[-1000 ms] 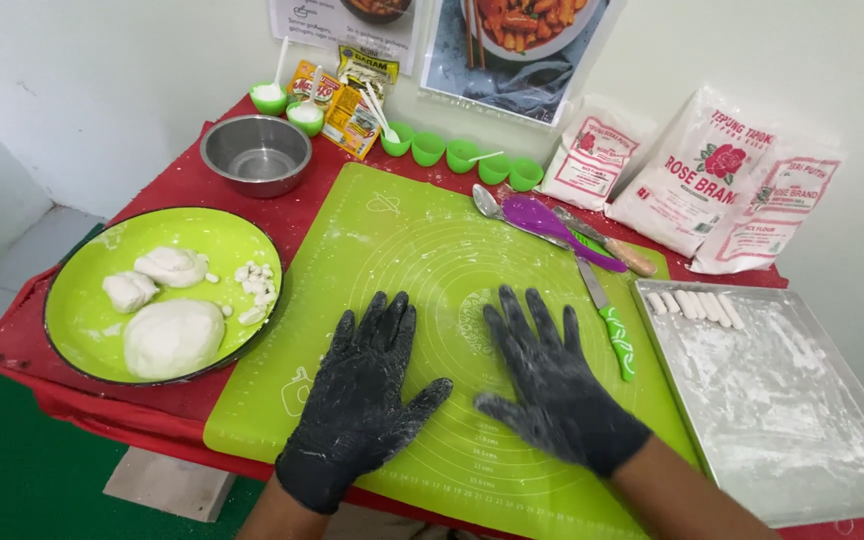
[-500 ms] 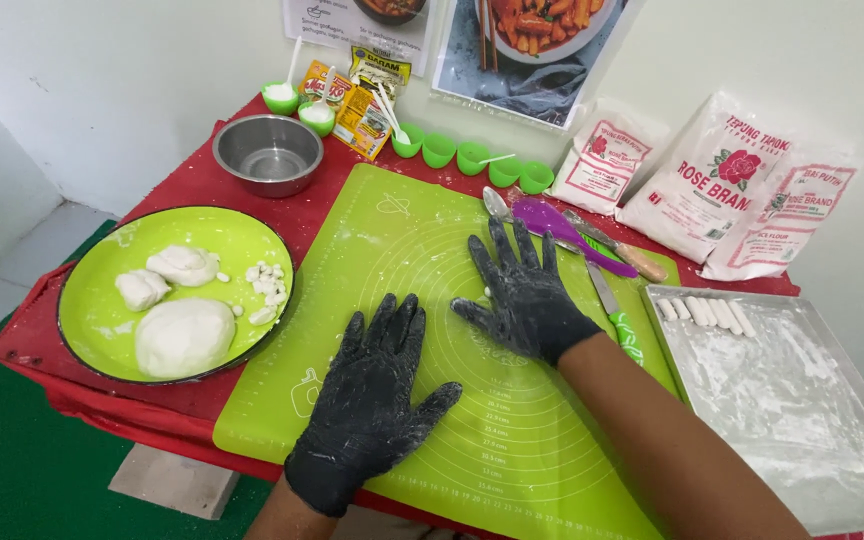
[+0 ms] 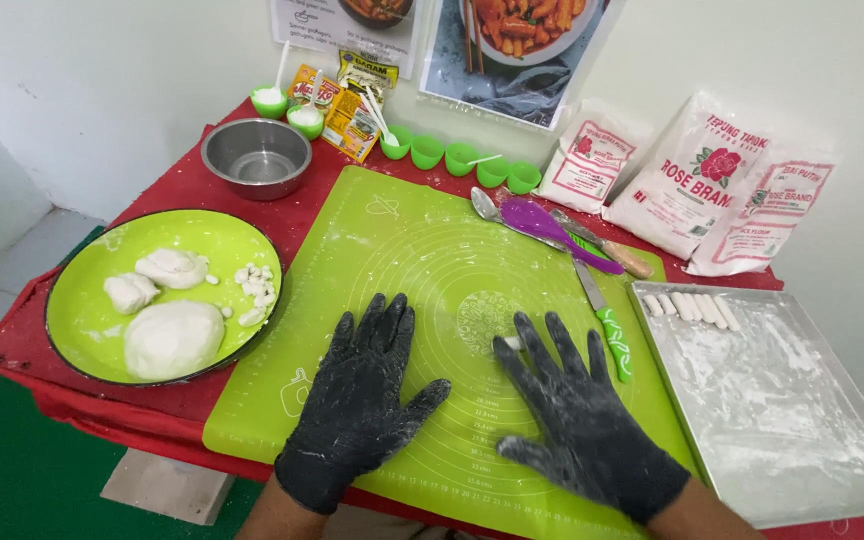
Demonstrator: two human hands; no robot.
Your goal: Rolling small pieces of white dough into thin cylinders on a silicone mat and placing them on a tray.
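Head view: dough (image 3: 514,343) under right hand (image 3: 580,415)

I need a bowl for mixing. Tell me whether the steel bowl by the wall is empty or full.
Empty: the steel bowl shows only its bare shiny bottom, with no dough or flour inside. It stands upright on the red tablecloth.

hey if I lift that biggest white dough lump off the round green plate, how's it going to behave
The biggest white dough lump looks soft and rounded, so it would probably sag and dent. It likely feels heavy for its size. Flour smears on the round green plate suggest it may stick slightly.
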